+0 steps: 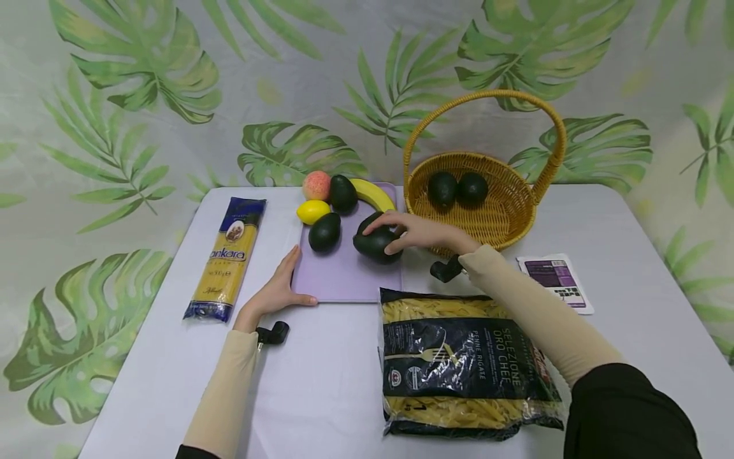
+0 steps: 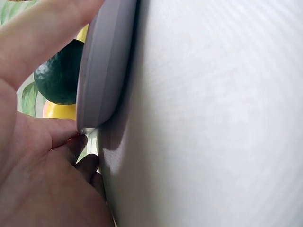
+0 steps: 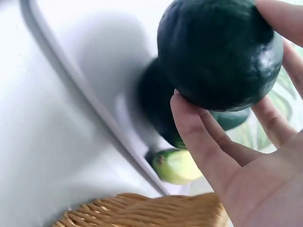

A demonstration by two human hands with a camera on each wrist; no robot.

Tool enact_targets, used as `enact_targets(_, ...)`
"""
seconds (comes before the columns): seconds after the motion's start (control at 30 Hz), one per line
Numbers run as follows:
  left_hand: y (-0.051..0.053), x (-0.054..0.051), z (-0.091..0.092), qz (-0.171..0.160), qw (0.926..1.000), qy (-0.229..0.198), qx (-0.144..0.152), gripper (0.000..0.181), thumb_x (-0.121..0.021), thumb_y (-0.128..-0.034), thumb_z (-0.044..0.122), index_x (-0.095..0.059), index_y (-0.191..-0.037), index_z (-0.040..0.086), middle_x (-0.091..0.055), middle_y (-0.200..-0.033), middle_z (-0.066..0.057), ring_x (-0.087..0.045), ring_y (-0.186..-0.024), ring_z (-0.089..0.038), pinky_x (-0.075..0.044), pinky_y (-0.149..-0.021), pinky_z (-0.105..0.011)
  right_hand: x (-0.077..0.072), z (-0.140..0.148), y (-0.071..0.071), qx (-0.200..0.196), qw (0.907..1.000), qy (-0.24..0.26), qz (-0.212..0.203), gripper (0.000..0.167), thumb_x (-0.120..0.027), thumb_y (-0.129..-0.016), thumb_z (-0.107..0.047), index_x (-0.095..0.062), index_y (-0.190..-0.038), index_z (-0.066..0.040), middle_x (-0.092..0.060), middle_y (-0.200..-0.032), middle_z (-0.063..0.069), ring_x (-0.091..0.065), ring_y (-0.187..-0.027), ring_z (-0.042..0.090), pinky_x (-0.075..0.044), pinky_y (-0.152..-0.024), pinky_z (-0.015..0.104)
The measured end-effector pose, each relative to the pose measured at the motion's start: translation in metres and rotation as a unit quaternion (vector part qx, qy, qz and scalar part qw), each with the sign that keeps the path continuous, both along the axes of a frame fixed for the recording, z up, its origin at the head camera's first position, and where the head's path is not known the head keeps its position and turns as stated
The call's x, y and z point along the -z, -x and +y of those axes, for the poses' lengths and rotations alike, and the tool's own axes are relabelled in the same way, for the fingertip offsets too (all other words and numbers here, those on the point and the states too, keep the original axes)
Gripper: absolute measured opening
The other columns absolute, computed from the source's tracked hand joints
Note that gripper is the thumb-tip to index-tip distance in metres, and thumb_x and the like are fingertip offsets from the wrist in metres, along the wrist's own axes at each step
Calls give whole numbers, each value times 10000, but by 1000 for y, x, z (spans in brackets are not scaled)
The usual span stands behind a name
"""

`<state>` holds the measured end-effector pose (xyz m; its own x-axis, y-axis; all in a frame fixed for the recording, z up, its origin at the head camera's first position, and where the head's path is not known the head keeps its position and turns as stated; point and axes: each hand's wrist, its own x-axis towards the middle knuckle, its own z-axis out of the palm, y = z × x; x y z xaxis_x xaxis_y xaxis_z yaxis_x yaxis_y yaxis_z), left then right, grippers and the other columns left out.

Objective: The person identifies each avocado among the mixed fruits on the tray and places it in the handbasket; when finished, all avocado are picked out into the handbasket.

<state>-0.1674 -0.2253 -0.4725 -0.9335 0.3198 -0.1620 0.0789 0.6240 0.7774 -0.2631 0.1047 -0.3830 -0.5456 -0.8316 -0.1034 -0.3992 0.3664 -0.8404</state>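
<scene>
My right hand (image 1: pixel 410 231) grips a dark green avocado (image 3: pixel 218 52) over the right side of a lilac tray (image 1: pixel 350 280), thumb and fingers spread round it. Just behind, partly hidden, another dark avocado (image 3: pixel 154 101) shows in the right wrist view. Farther left on the tray are two more avocados, one (image 1: pixel 325 233) in front of the other (image 1: pixel 344 194). A peach (image 1: pixel 316 186), a lemon (image 1: pixel 313 211) and a banana (image 1: pixel 373 194) lie there too. At the tray's front left corner, my left hand (image 1: pixel 278 290) touches the rim with thumb and fingers extended.
A wicker basket (image 1: pixel 493 226) with a tall handle stands right of the tray, two avocados (image 1: pixel 457 189) inside. A large penne bag (image 1: pixel 453 363) lies in front, under the right forearm. Spaghetti (image 1: pixel 226 258) lies at left, a white-and-purple packet (image 1: pixel 556 280) at right.
</scene>
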Motion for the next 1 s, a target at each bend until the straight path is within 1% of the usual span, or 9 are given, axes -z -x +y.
enact_targets(0.2,1,-1,0,37,10000,12,39,1236,-860,-703,296,21,-1523,16,79,-1586,-155,44,-1438,-334,-44,-1142,-512,-15,16,-3,404,9984,289,-273,471,-665,-905,-189,-541,-1359,-174,-408,-1418,24,-357,-1281,224,-330,-1033,470)
enact_targets(0.37,1,-2,1,10,10000,22,40,1229,-859,-706,285,17,-1523,14,79,-1586,-156,41,-1438,-334,-48,-1142,-514,-25,37,-4,829,9953,396,-306,486,-656,-913,-225,-519,-1378,-191,-373,-1450,13,-322,-1318,223,-324,-1032,494)
enact_targets(0.43,1,-2,2,2,10000,20,38,1227,-860,-706,280,16,-1523,14,78,-1586,-154,41,-1439,-331,-49,-1143,-510,-27,47,-3,1023,9934,440,-289,488,-650,-917,-237,-512,-1383,-197,-377,-1446,14,-335,-1306,225,-333,-1021,501)
enact_targets(0.53,1,-3,3,0,10000,22,45,1226,-859,-707,276,16,-1523,15,77,-1587,-151,42,-1439,-326,-49,-1145,-504,-31,65,-1,1365,9884,570,-356,490,-636,-928,-227,-496,-1395,-181,-400,-1417,37,-381,-1262,244,-365,-994,480)
enact_targets(0.67,1,-2,2,3,10000,7,54,1229,-859,-706,285,17,-1523,15,79,-1586,-153,44,-1439,-328,-46,-1144,-506,-35,92,2,1938,9775,702,-447,491,-608,-946,-217,-468,-1414,-162,-408,-1388,79,-438,-1197,277,-414,-931,472)
enact_targets(0.77,0,-2,1,-3,10000,-3,50,1232,-860,-703,297,15,-1523,14,81,-1586,-154,46,-1438,-332,-43,-1143,-511,-36,113,3,2330,9689,714,-429,495,-586,-961,-236,-445,-1430,-166,-361,-1433,76,-422,-1224,281,-414,-919,516)
enact_targets(0.87,0,-2,1,-27,10000,14,32,1234,-860,-702,308,13,-1525,18,82,-1587,-149,48,-1439,-327,-43,-1143,-509,-35,132,4,2608,9628,621,-337,516,-564,-974,-265,-405,-1457,-177,-297,-1492,68,-372,-1278,285,-397,-931,534)
enact_targets(0.9,0,-2,0,-35,10000,17,30,1234,-859,-703,312,14,-1526,20,82,-1587,-147,48,-1439,-327,-43,-1143,-510,-35,137,4,2680,9609,612,-345,521,-557,-978,-271,-393,-1463,-177,-276,-1504,68,-363,-1287,287,-396,-932,526)
enact_targets(1.0,-1,-2,0,-32,10000,2,25,1231,-858,-704,310,12,-1525,19,82,-1587,-151,48,-1439,-330,-43,-1142,-515,-34,151,4,2864,9562,506,-319,541,-541,-985,-291,-357,-1483,-185,-248,-1518,81,-363,-1281,277,-427,-908,434)
